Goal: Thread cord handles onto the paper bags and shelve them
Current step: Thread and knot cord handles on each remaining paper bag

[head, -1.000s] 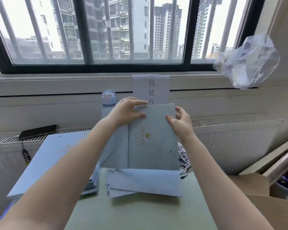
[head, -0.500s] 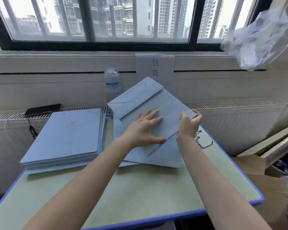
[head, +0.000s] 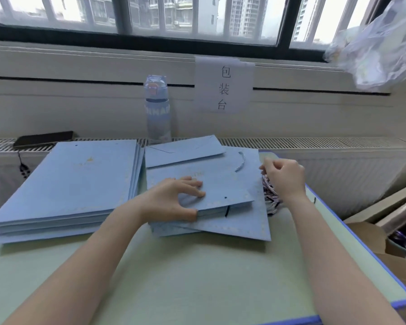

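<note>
Blue bag (head: 223, 184) pinched by left hand (head: 171, 200), right hand (head: 284, 177) curled over cords (head: 270, 198)

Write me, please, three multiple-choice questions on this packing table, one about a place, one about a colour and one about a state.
1. Where does the water bottle stand?
A. behind the bags, left of the paper sign
B. on top of the left stack
C. on the cardboard box

2. What colour are the paper bags?
A. red
B. white
C. light blue

3. What is the left hand doing?
A. lifting the bottle
B. holding the top bag, fingers on it, thumb at its near edge
C. lying flat on bare tabletop

Answers: 1 A, it rises behind the bags beside the sign; 2 C, every bag shows light blue; 3 B, its curled fingers press the bag's face.
</note>
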`<state>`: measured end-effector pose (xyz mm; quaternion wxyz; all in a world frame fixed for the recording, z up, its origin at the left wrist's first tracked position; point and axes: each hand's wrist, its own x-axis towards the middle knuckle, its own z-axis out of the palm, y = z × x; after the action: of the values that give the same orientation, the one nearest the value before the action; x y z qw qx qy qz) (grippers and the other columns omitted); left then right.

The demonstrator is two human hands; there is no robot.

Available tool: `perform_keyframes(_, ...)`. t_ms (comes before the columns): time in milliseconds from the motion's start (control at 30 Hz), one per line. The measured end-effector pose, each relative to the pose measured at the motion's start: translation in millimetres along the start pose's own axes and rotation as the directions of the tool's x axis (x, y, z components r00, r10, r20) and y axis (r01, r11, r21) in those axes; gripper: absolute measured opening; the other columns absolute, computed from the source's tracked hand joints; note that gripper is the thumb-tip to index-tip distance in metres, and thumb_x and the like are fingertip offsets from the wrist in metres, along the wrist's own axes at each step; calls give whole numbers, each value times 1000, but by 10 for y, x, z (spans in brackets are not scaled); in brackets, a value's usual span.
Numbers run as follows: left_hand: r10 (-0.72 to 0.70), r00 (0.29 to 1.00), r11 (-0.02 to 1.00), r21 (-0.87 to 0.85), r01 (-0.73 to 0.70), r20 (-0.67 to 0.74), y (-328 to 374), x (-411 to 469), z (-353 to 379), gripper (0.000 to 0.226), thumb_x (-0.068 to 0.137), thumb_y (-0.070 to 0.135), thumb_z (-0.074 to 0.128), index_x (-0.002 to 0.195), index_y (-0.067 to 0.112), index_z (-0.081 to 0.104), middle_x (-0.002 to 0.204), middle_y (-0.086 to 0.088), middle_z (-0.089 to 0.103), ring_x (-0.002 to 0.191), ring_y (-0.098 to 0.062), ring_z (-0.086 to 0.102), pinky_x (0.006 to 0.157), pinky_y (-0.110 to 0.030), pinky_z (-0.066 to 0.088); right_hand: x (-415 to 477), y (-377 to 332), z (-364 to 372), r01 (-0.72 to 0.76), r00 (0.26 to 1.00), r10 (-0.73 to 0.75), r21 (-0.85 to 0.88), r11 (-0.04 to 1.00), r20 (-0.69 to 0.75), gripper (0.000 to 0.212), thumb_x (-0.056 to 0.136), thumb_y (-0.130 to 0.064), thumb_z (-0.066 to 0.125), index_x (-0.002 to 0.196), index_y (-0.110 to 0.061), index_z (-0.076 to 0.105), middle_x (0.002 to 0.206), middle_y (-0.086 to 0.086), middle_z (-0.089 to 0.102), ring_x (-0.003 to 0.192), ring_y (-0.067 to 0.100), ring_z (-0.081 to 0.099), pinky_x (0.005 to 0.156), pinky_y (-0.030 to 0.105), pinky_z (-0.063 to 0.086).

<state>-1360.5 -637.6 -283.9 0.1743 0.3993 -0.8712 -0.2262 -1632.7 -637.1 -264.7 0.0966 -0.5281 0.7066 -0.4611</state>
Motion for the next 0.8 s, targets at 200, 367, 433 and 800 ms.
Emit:
perform_keyframes(200,159,967,983,125,-136,-197,-11,1,145,33,83,21,70,115,21,69,130,5,59,130,-9,43,111,-29,33,-66,208,-206,17,971,33,-203,979,238,29,88,-6,51,103,-18,73,77,-14,59,70,4,51,71,18,36)
perform_keyframes(367,412,854,886,359,-294,-318,138,-30,193,33,83,23,45,87,10,75,88,3,74,79,-16,71,63,-29,57,-38,292,-250,28,947,78,-320,947,313,24,84,-9,59,93,-26,73,88,-4,65,84,11,54,72,20,38)
perform_keyframes(433,466,821,845,440,-303,-330,167,-48,201,32,85,21,45,86,11,76,89,5,75,73,-14,71,51,-26,56,-58,316,-213,32,941,86,-339,940,328,15,81,-14,63,88,-26,71,85,-3,65,85,14,57,72,24,43)
perform_keyframes(800,553,796,790,457,-409,-244,184,-25,320,29,92,27,49,95,15,75,96,5,74,85,-10,71,60,-27,58,-146,157,-126,205,950,-172,105,973,-261,13,89,-13,63,97,-10,72,75,-6,64,63,-5,57,62,4,36)
